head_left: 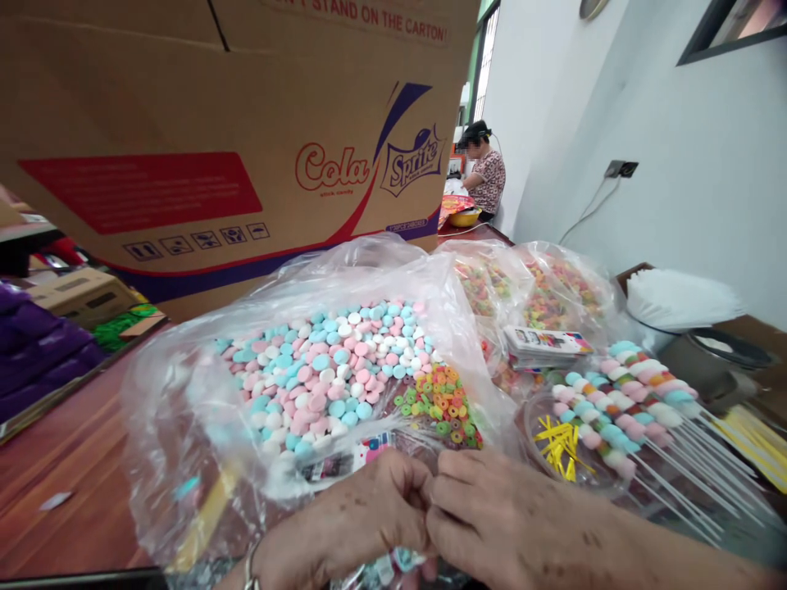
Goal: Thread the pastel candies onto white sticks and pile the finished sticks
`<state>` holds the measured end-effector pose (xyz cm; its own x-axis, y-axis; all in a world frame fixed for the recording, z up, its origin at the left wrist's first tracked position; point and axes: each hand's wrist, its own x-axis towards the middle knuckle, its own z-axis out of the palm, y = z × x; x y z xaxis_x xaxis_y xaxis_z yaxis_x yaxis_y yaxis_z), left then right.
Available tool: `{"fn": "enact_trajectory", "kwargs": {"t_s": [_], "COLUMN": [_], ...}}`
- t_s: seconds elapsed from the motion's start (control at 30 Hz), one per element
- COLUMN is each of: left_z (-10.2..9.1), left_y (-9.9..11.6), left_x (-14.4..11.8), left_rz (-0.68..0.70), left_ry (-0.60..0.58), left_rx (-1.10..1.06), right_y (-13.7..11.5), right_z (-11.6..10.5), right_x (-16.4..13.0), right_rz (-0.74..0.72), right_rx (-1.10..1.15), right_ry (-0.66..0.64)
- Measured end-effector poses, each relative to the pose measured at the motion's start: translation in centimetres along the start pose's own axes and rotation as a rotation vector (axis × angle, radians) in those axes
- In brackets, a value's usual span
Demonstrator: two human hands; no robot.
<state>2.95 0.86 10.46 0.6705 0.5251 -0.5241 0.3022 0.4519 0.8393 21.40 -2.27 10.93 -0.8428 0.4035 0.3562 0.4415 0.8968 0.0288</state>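
1. The left hand (353, 516) and the right hand (492, 512) meet fingertip to fingertip just in front of the big clear bag (184, 426). Both are pinched shut on something small between them. It is hidden by the fingers, so I cannot tell what it is.
2. A printed wrapper (344, 463) lies under the left hand, touching it.
3. The big clear bag is thin, shiny and crinkly. It is full of round, flat, soft-looking sweets (325, 369) in pink, blue and white.
4. At the bag's right edge lie small ring sweets (439, 401) in green, orange and yellow.
5. Right of the bag lies a pile of sweet sticks (620, 406). Each is a thin white stick with soft sweets pushed on.
6. Between the bag and the sticks sits a clear bowl with thin yellow ties (559, 447).
7. Behind the bag stands a huge brown cardboard box (202, 123) with red and purple print.
8. Everything rests on a dark, smooth wooden table (67, 467). The walls are pale.
9. Far behind the bag, another person (485, 172) sits at a table.
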Motion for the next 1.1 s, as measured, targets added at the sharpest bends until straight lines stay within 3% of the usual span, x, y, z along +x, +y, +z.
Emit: {"fn": "enact_trajectory", "kwargs": {"t_s": [0.07,0.13,0.23,0.33,0.43,0.5,0.53,0.67,0.73,0.8,0.87,0.93,0.97,1.03,1.1], "left_z": [0.0,0.2,0.2,0.1,0.5,1.2,1.6,1.8,0.8,-0.4,-1.3,-1.7,-1.7,-1.6,-1.6], "left_y": [-0.2,-0.4,-0.6,-1.3,-2.6,-3.4,-3.6,-2.2,-0.8,0.1,0.2,-0.4,-0.8,-1.4,-1.8], "left_x": [0.1,0.5,1.6,2.3,1.8,1.2,0.8,0.0,-0.8,-2.0,-3.4,-4.2,-4.2,-3.9,-3.4], "left_rz": [0.148,0.376,0.656,0.86,1.13,1.207,1.155,0.621,0.588,0.734,0.859,0.759,0.663,0.515,0.518], "left_ry": [0.194,0.492,0.845,0.992,1.085,1.024,0.951,0.611,0.507,0.396,0.201,0.089,0.125,0.314,0.485], "left_rx": [0.191,0.469,0.874,1.095,1.09,0.906,0.736,-0.167,-0.515,-0.606,-0.428,-0.173,-0.125,-0.234,-0.374], "right_y": [-0.5,-0.5,0.4,1.8,2.7,2.6,2.2,-0.3,-1.3,-1.6,-1.2,-1.0,-1.1,-1.8,-2.9], "right_z": [1.1,2.5,4.4,5.1,4.3,3.3,2.9,2.7,3.3,3.8,3.9,3.8,3.8,4.1,4.6], "right_x": [0.4,1.1,2.4,3.5,4.1,4.5,4.6,5.4,5.6,5.7,5.7,5.8,5.9,6.3,6.6], "right_rz": [0.1,0.245,0.466,0.672,0.822,0.882,0.892,0.795,0.724,0.725,0.782,0.804,0.782,0.692,0.65], "right_rx": [-0.158,-0.263,-0.263,-0.039,0.252,0.403,0.459,0.516,0.537,0.626,0.682,0.626,0.572,0.516,0.637], "right_ry": [0.056,0.153,0.311,0.456,0.618,0.686,0.703,0.713,0.692,0.643,0.623,0.665,0.696,0.723,0.662]}}
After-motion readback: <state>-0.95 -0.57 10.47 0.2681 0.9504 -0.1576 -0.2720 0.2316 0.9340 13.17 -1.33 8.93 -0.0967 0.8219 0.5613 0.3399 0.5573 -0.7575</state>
